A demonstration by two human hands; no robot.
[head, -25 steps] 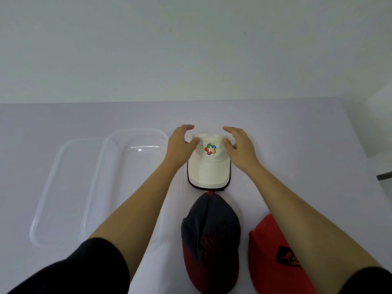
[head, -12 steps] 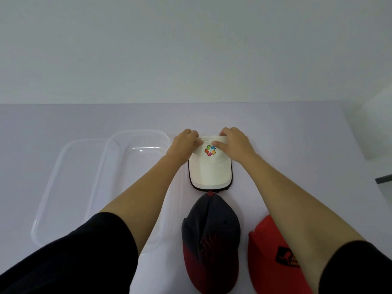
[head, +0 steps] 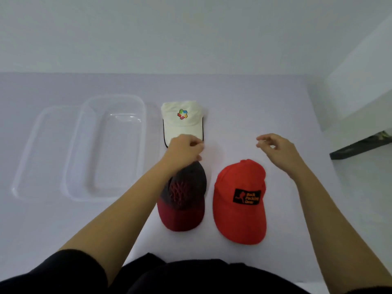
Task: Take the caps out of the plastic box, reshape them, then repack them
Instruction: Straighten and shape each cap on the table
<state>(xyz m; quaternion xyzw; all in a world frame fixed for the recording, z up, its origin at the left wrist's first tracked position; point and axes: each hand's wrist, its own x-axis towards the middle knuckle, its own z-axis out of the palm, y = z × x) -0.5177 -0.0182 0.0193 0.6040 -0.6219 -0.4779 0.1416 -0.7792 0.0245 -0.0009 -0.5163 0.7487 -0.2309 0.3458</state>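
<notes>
Three caps lie on the white table. Farthest from me is the white cap point(head: 182, 122) with a coloured logo, lying flat. Nearer lie the dark cap with a red brim point(head: 184, 196) and, to its right, the red cap point(head: 239, 200) with a black patch. My left hand point(head: 184, 149) has its fingers curled in, between the white cap's brim and the dark cap's crown, and covers the edges of both. I see nothing held in it. Beyond the red cap, my right hand point(head: 275, 149) hovers with its fingers spread and loose. The clear plastic box point(head: 144, 124) stands empty on the left.
The box's clear lid point(head: 31, 149) lies left of the box, partly under it. A wall runs behind the table. The table's right edge falls away to a floor with a dark object point(head: 360, 147).
Both hands have let go of the white cap's crown and drawn back toward me. The left is now over the dark cap's rear, and the right has swung out to the right. The view now looks further down.
</notes>
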